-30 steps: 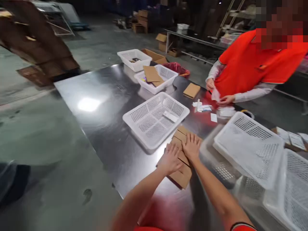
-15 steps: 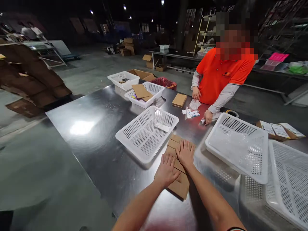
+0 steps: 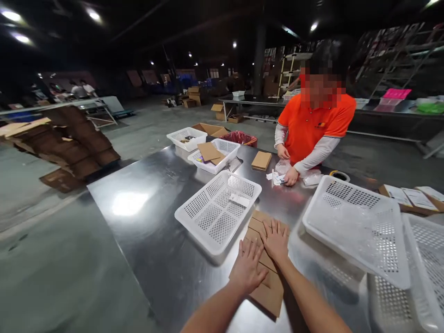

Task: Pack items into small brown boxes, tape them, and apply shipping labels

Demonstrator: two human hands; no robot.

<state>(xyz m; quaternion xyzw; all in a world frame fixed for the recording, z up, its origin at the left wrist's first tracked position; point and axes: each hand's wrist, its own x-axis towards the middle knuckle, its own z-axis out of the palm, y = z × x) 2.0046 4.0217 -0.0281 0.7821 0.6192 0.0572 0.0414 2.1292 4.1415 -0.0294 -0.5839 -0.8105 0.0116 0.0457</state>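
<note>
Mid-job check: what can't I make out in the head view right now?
In the head view:
Flat cardboard: partly covered by the left hand and right hand.
White packet: any print is too small to read.
Rightmost basket: cut off by the right edge.
Purple item: partly hidden by brown sheets.

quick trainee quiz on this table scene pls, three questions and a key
1. True or false: the wearer's left hand and right hand both lie on brown cardboard.
2. Multiple choice: what lies in the white perforated basket nearest the left hand?
a) a roll of tape
b) a small white oblong item
c) a red bag
3. Short answer: which of the wearer's hands is placed farther forward?

Key: 1 true; 2 b; 3 the right hand.
</note>
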